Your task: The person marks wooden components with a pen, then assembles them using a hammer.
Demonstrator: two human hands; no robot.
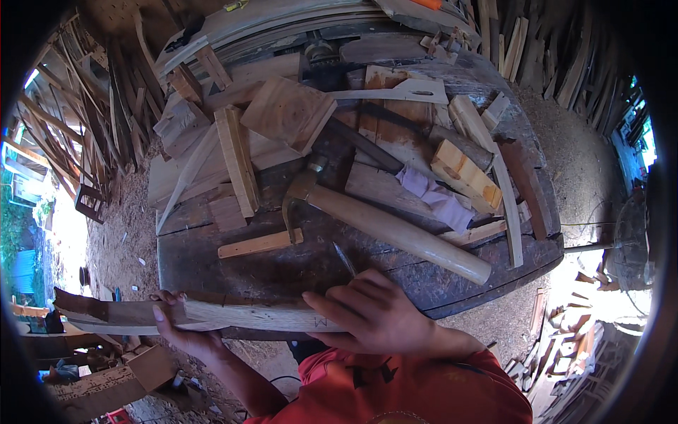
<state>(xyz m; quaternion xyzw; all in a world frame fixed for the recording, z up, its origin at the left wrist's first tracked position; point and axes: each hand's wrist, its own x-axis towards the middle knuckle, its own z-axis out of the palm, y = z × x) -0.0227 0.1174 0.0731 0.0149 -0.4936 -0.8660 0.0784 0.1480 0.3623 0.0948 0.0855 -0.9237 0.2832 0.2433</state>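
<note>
A long, slightly curved piece of wood lies across the near edge of the workbench, pale in the middle and darker at its left end. A step shows near my left hand; whether it is one piece or two I cannot tell. My left hand grips it from below, with fingertips over the top edge. My right hand is closed around its right end, the index finger along the top. Beyond the right knuckles shows a thin pointed rod, pencil-like; whether held or lying is unclear. A claw hammer lies just past it.
The dark workbench bears a square wood block, a small flat strip, a yellowish block, a crumpled pinkish cloth wrap and a long curved slat. Scrap wood leans all around; a fan stands at right.
</note>
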